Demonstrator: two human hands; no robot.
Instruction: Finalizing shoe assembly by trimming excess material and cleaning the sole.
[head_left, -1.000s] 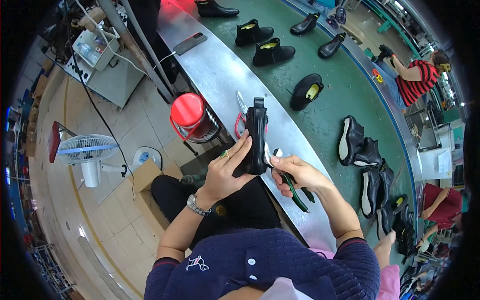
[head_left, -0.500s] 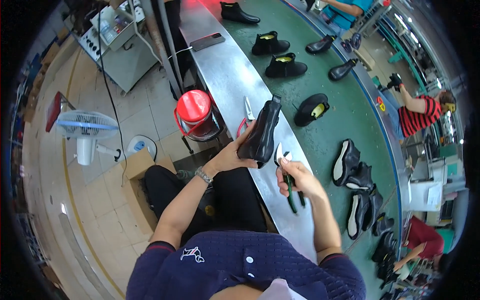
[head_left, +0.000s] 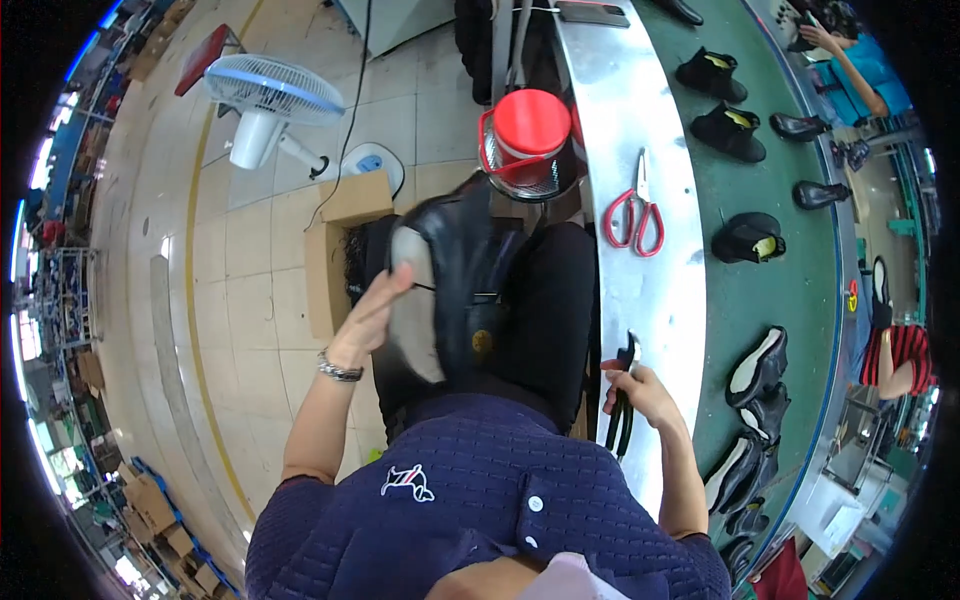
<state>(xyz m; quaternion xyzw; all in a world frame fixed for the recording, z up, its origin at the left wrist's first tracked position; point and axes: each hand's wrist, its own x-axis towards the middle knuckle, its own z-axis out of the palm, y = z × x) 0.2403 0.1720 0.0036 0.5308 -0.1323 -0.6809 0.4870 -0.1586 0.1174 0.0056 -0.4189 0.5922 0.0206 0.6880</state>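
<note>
Over my lap, a black boot (head_left: 465,260) is tilted with its pale sole facing left. It is blurred by motion. My left hand (head_left: 368,318) is at the sole, its fingertips against the pale surface; the thumb is hard to see. My right hand (head_left: 645,395) grips pruning shears (head_left: 622,425) by their dark green handles above the metal bench edge, with the short curved blades pointing away from me. Farther along that metal strip lie scissors (head_left: 635,215) with red handles, touched by neither hand.
Beyond the metal strip (head_left: 640,290), several dark boots and shoes stand on a green surface (head_left: 700,290). A red-lidded bucket (head_left: 530,125) and a phone (head_left: 592,13) are farther off. At left are a fan (head_left: 270,95) and a cardboard box (head_left: 325,270). Other people work on the far side.
The boot has moved left from above the bench to over my lap, turning its sole into view. My right hand has drawn back slightly with the shears. My view has swung left.
</note>
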